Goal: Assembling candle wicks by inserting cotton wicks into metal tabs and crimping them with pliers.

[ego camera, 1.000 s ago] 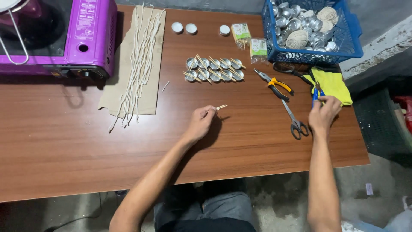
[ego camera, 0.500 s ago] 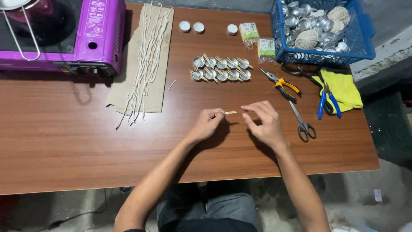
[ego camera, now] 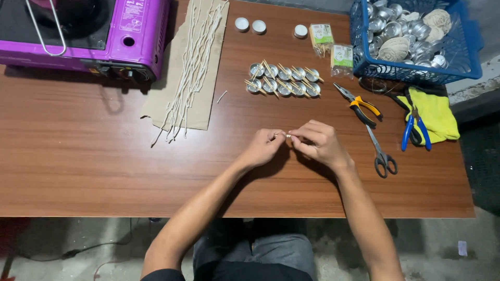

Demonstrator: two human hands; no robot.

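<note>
Two pinch grips (fingertips closed) on sticks (ego camera: 286,135)

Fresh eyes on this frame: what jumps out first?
Mid-table, the left hand and right hand meet, pinching small thin wooden sticks between their fingertips. Behind them sit two rows of small silver metal cups with sticks laid across. A bright purple portable stove fills the far-left corner of the brown wooden table.

Evenly lit from above, soft shadows under hands (ego camera: 302,144) on table (ego camera: 94,166), sharp, slight bending at edges.
</note>
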